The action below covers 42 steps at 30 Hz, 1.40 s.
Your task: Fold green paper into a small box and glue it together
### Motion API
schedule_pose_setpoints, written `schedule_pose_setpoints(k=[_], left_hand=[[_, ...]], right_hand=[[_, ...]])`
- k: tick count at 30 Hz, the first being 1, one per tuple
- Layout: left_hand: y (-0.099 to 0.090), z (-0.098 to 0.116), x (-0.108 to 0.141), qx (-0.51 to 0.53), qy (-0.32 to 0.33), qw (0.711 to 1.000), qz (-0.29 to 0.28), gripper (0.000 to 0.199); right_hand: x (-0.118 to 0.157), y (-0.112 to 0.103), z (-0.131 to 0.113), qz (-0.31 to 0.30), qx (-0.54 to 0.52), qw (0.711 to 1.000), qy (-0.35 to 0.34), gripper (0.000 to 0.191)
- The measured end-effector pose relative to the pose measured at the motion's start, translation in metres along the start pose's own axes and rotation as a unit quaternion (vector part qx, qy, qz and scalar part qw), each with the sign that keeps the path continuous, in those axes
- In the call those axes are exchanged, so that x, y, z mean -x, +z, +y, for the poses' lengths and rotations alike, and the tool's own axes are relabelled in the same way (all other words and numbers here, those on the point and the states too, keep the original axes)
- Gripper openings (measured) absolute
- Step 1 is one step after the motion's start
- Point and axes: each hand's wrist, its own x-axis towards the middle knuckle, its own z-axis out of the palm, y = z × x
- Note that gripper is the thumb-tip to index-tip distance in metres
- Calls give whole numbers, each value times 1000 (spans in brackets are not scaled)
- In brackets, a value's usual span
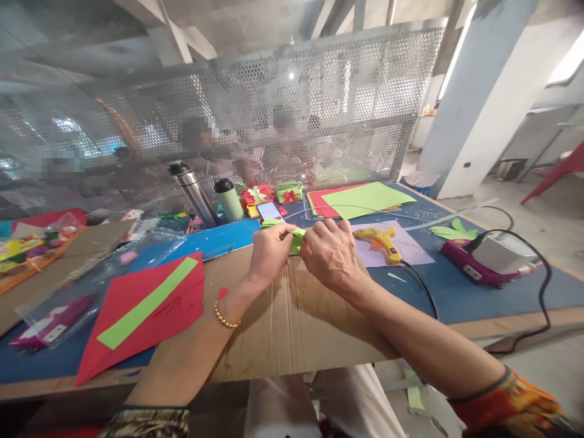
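Note:
A light green paper strip [297,237], looped or folded, is held up between my two hands over the cardboard sheet [292,328]. My left hand [270,252] pinches its left part, with fingers closed. On the right, my right hand [331,252] grips the strip with curled fingers; part of the strip is hidden behind them. A yellow glue gun [381,240] lies on light purple paper [417,252] just right of my right hand. To the left, a flat green strip [150,304] rests on red paper [118,292].
A steel flask [196,194], a green bottle [229,201], a phone [269,212] and small bow-topped boxes [289,194] stand or lie behind my hands. Green sheets [369,199] lie at the back right. A purple power strip [477,264] with cables sits right. Perforated metal panel [319,109] borders the table.

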Motion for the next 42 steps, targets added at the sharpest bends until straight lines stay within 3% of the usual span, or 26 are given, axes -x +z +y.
schedule_pose_setpoints(k=[5,9,11,15,17,22,25,28,30,32,35,38,42], left_hand=[[-1,0,0,-75,69,995,-7,28],[-1,-6,4,-214,168,962,11,38],[-1,-9,7,-290,237,926,43,43],[0,-8,9,-402,411,802,161,32],[1,-5,7,-407,461,760,210,24],[-3,-4,3,-373,512,746,207,28],[-12,-9,1,-360,542,738,179,28],[-24,-11,-1,-328,572,729,187,22],[-29,-10,-1,-316,574,727,205,20],[-32,-8,0,-316,573,725,216,20],[-31,-6,3,-317,579,722,209,20],[-27,-7,6,-303,585,729,185,20],[-24,-10,6,-290,587,736,173,17]], right_hand=[[0,-1,-1,14,33,999,-4,18],[1,1,-1,36,50,998,-4,19],[1,0,0,52,56,997,-9,20],[2,-3,-1,61,58,996,-22,23],[3,-4,-2,59,58,996,-24,26],[5,-9,-5,59,29,997,-49,33],[2,-18,5,49,-97,994,-31,32],[-4,-32,25,14,-308,949,64,39],[-7,-39,38,-17,-382,912,148,50],[-10,-41,47,-70,-427,882,186,61],[-11,-38,47,-175,-510,822,182,70],[-10,-31,42,-233,-578,763,171,67],[-8,-25,39,-238,-606,738,178,60]])
